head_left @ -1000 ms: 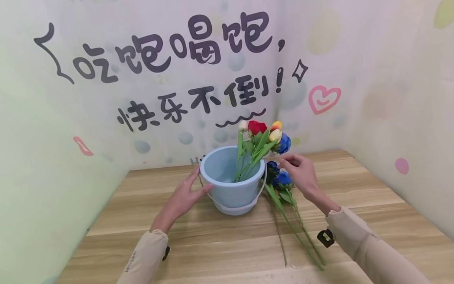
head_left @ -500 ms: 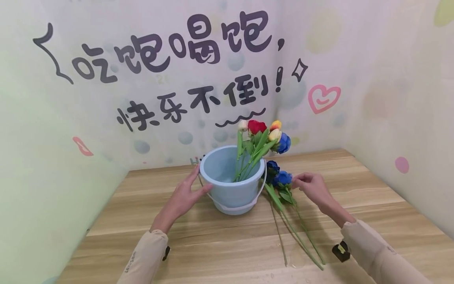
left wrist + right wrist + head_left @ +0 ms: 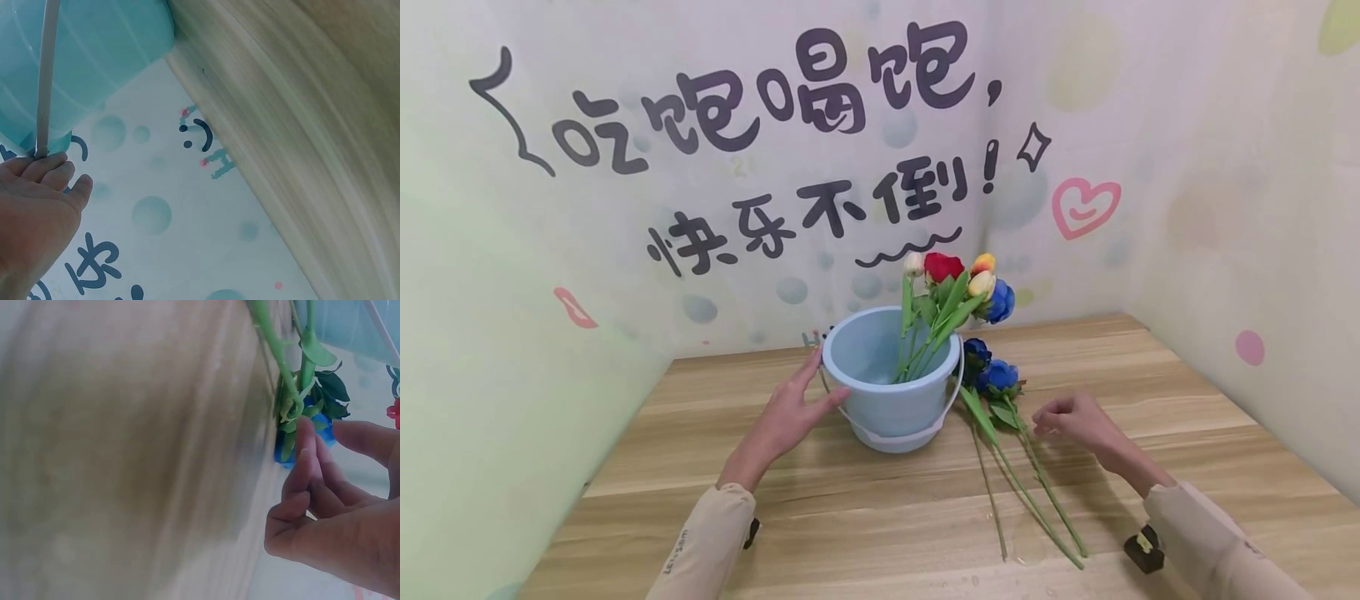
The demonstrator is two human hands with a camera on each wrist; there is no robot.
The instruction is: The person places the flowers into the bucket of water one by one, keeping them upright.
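A light blue bucket [image 3: 891, 408] stands upright on the table, several artificial flowers leaning in it, among them a red flower [image 3: 943, 267]. My left hand [image 3: 784, 421] rests against the bucket's left side with thumb and fingers spread; its fingertips touch near the rim in the left wrist view. To the right of the bucket lie a bright blue flower [image 3: 997, 376], a dark blue flower [image 3: 976, 357] and long green stems [image 3: 1037, 508]. Just right of these stems is my right hand [image 3: 1084, 425], fingers loosely bent, thumb apart from the index finger, holding nothing.
The wooden table [image 3: 700, 467] meets a patterned wall covering [image 3: 760, 308] behind the bucket. A white handle [image 3: 904, 438] hangs down the bucket's front. A few clear spots lie on the table near the stem ends.
My right hand has moved down and to the right, from beside the flower heads to beside the stems. My left hand and the bucket have stayed in place.
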